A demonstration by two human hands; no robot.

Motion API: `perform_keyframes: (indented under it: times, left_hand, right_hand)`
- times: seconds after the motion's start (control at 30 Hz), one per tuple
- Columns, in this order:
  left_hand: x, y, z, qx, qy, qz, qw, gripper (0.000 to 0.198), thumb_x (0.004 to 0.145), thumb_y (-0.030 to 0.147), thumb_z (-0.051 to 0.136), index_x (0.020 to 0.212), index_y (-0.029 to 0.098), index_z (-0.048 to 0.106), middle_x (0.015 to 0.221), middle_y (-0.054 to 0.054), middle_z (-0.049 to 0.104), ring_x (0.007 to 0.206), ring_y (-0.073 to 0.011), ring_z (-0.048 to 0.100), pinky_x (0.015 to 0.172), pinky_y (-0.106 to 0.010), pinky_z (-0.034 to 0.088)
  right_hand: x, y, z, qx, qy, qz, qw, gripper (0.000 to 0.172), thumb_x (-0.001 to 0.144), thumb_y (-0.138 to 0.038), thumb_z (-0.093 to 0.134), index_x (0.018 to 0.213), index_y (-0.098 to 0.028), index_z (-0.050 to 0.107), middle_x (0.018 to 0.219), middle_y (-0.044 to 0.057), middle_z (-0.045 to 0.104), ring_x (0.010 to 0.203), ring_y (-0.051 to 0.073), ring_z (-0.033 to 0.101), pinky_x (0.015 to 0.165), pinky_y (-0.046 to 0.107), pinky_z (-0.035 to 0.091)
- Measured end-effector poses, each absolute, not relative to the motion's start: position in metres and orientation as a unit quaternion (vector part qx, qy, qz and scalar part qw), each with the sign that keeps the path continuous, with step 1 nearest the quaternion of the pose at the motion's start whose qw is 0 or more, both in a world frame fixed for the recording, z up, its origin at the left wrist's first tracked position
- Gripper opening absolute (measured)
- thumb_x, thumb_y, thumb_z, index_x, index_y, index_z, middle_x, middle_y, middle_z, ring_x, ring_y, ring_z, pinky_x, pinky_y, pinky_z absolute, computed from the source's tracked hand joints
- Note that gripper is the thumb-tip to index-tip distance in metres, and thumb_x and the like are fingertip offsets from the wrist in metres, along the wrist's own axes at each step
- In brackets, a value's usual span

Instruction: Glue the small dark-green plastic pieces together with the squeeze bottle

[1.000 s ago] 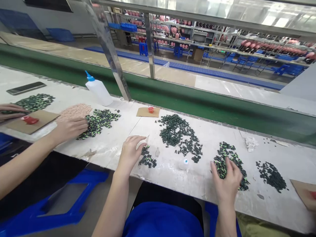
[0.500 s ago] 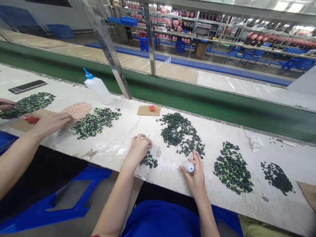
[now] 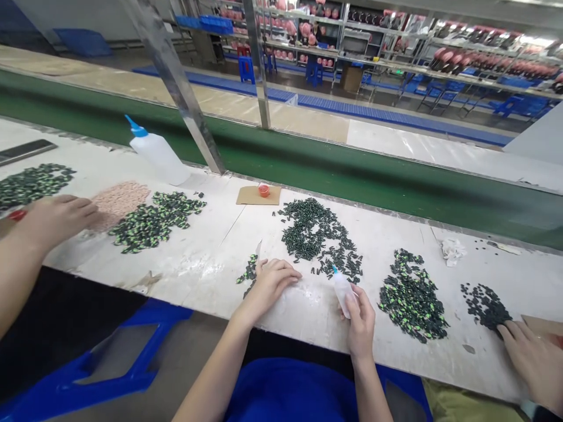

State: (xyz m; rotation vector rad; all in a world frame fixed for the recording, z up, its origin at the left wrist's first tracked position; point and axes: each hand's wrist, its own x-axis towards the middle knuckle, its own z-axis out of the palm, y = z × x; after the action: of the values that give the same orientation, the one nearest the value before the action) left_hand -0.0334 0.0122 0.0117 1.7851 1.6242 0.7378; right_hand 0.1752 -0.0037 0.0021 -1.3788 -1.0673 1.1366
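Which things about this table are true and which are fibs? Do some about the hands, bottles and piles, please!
1. The right hand is holding a small bottle. True.
2. The small bottle has a red tip. False: it has a blue tip.
3. The pink pile is next to a green-and-black pile. True.
4. The left hand is holding the large bottle. False: that bottle is well away from it; this hand is beside a small dark pile.
5. The little red thing is on a piece of cardboard. True.
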Motion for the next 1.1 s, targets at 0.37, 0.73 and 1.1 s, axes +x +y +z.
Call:
perform_keyframes:
  times: [0.37, 0.73, 1.1]
  left_hand:
    - [-0.045, 0.004, 0.005, 0.622, 0.663, 0.294, 0.296, 0.011, 0.07, 0.024, 0.075, 0.079, 0.028, 0.073, 0.097, -0.005, 0.074, 0.119, -0.0356, 0.048, 0.102, -0.06, 0.017]
    - [-0.046, 0.003, 0.0, 0.627, 0.641, 0.29, 0.334, 0.031, 0.08, 0.021, 0.062, 0.111, 0.023, 0.062, 0.091, -0.006, 0.076, 0.124, -0.0287, 0.052, 0.106, -0.058, 0.011]
    - [-0.049, 0.002, -0.004, 0.646, 0.634, 0.286, 0.314, 0.019, 0.081, 0.024, 0.061, 0.099, 0.024, 0.067, 0.087, -0.006, 0.077, 0.121, -0.03, 0.054, 0.105, -0.058, 0.013]
  right_hand:
    - [0.155, 0.001, -0.004, -0.574, -0.336, 0.5, 0.555, 0.039, 0.064, -0.053, 0.071, 0.068, -0.015, 0.063, 0.052, -0.001, 0.055, 0.047, 0.012, 0.045, 0.046, 0.025, 0.037]
    - [0.133, 0.003, 0.002, -0.597, -0.451, 0.444, 0.493, 0.034, 0.073, -0.048, 0.064, 0.068, -0.015, 0.065, 0.06, 0.004, 0.065, 0.054, 0.016, 0.056, 0.052, 0.027, 0.045]
    - [0.132, 0.003, 0.0, -0.6, -0.466, 0.454, 0.465, 0.031, 0.076, -0.045, 0.063, 0.069, -0.015, 0.066, 0.064, 0.004, 0.067, 0.06, 0.017, 0.058, 0.056, 0.027, 0.047]
